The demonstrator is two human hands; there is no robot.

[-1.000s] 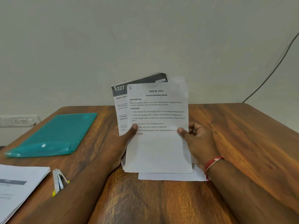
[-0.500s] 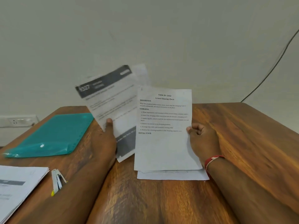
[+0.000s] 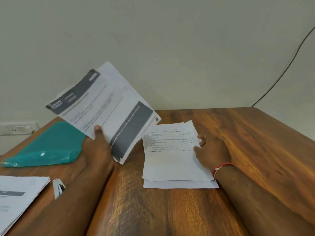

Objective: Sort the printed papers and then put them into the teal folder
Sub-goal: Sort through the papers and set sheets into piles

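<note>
Gripping dark-banded sheets (image 3: 105, 106) aloft — left hand (image 3: 100, 148), right hand (image 3: 212, 150) pinching white stack (image 3: 170, 166), grained wood table (image 3: 259, 150)

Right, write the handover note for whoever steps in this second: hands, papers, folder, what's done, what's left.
Left hand: grips the dark-banner papers, lifted and tilted above the table.
Right hand: pinches the right edge of the Screen Cleaning Check sheet, over a small pile at table centre.
Teal folder: flat at far left. Another paper stack lies near left, a stapler beside it.
Done: papers look partly split into groups.
Left: finish sorting, then file everything; every sheet in view is outside the folder.
</note>
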